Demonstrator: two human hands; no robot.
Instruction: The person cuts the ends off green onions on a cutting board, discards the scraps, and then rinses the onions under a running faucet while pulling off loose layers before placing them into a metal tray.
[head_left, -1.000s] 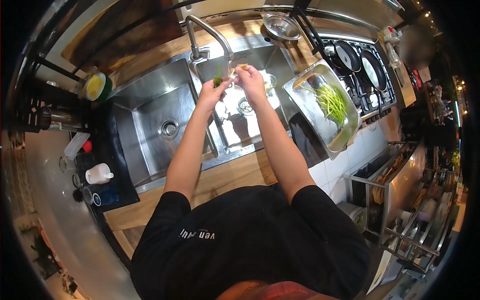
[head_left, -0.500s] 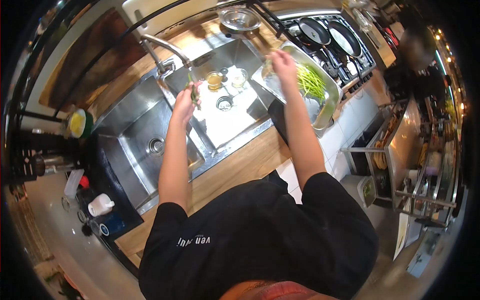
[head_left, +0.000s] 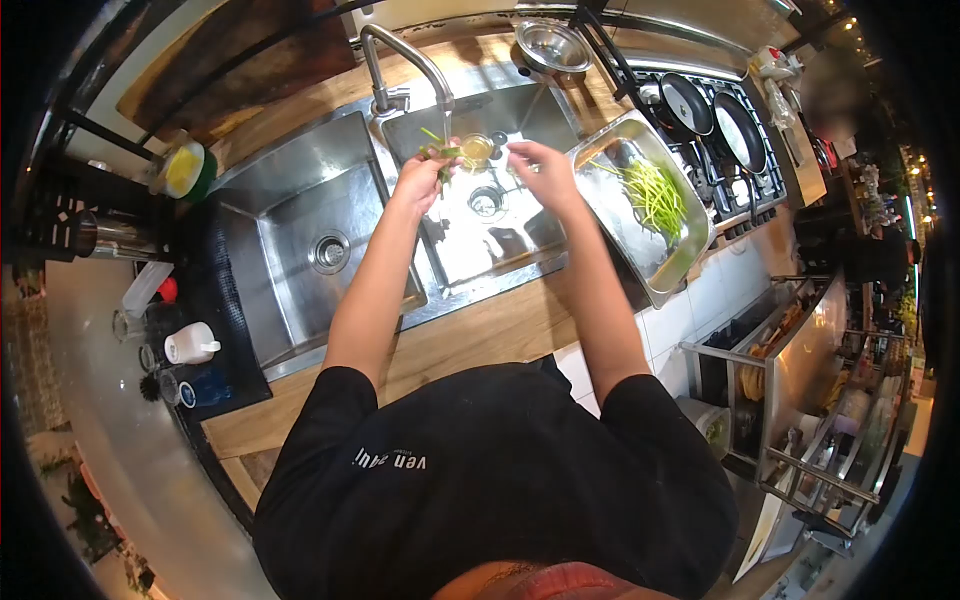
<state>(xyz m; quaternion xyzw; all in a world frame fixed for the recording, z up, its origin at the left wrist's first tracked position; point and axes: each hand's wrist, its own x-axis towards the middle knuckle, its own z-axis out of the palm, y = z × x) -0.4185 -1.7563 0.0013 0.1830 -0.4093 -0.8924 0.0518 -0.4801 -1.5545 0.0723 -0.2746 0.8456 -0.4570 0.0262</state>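
My left hand (head_left: 420,184) is closed around a small bunch of green stalks (head_left: 436,153) over the left side of the right sink basin (head_left: 465,262). The stalks poke out past my fingers near the end of the curved faucet (head_left: 440,78). My right hand (head_left: 548,178) hovers over the right side of that basin, fingers loosely apart, with nothing visible in it. Just right of it, a steel tray (head_left: 690,252) holds a heap of long bright green stalks (head_left: 655,198). Between my hands, a small bowl (head_left: 476,150) stands in the basin.
The left basin (head_left: 290,265) adjoins on the left. A metal bowl (head_left: 553,46) sits behind the sink. Two black pans (head_left: 686,103) rest on the stove at the right. A white mug (head_left: 191,344) stands at far left. Wooden counter (head_left: 480,318) runs along the front.
My right hand has moved left from above the tray to over the basin. My left hand still grips its green stalks. The whole view has shifted, with the sink and tray now further right.
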